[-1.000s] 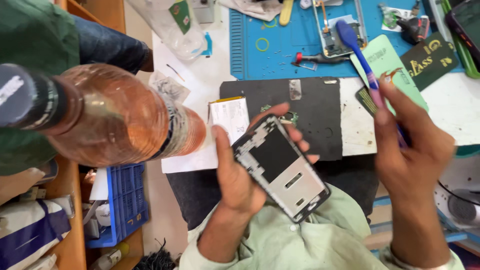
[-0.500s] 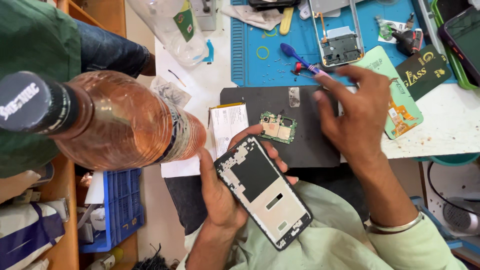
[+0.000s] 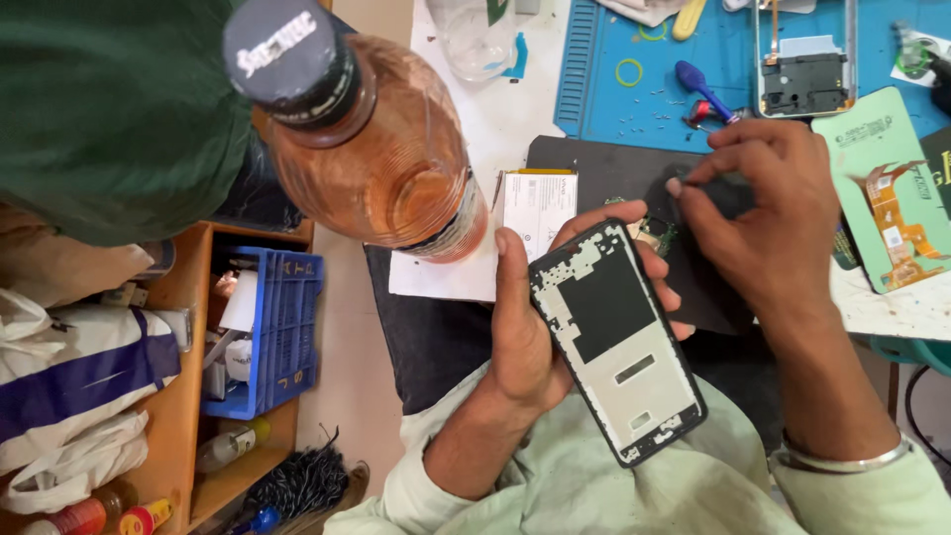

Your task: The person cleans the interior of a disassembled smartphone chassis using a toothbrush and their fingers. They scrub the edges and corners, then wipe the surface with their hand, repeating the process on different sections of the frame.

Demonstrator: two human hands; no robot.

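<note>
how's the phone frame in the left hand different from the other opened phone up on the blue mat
The phone frame is held tilted in the left hand, above the lap; the opened phone lies flat on the blue mat, untouched. The held frame is mostly bare, black above and pale grey below; the one on the mat shows a dark part inside a silvery rim. The held frame shows whole; the other is cut off by the picture's top edge. Both are stripped, with insides exposed.

Around the black mat [image 3: 604,168] there are two hands, one phone frame [image 3: 616,342] held up, one more phone frame [image 3: 804,59] on the blue mat [image 3: 634,109], one brown bottle [image 3: 371,149], one blue screwdriver [image 3: 701,87], one blue crate [image 3: 282,327]
</note>
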